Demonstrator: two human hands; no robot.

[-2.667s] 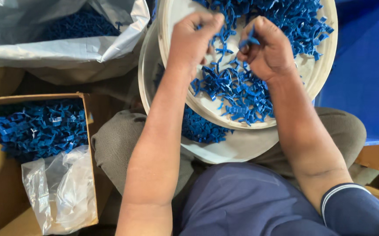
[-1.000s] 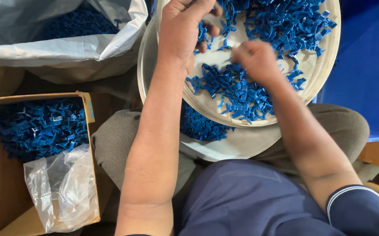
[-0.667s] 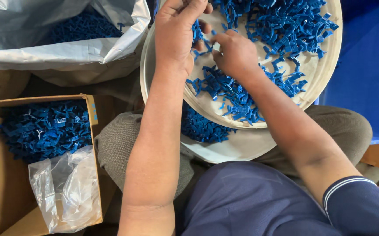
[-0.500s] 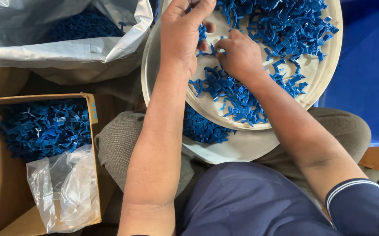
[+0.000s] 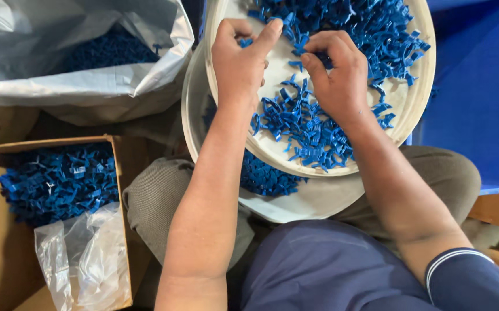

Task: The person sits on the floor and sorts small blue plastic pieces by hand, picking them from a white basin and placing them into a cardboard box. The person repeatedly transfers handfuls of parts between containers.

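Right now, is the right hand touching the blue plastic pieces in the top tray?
Touching. The head view shows the right hand lying on the heap of blue plastic pieces in the upper white tray, fingertips curled into them with no gap.

2 stacked white trays (image 5: 416, 109) of small blue plastic clips (image 5: 301, 124) on the person's lap (image 5: 163, 196).

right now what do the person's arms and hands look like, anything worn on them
Both arms are bare from wrist to past the elbow. The left hand and right hand wear no gloves, and no rings or watch show. Only the right arm shows clothing: a short navy sleeve edged with a thin white stripe. The left upper arm runs out of view.
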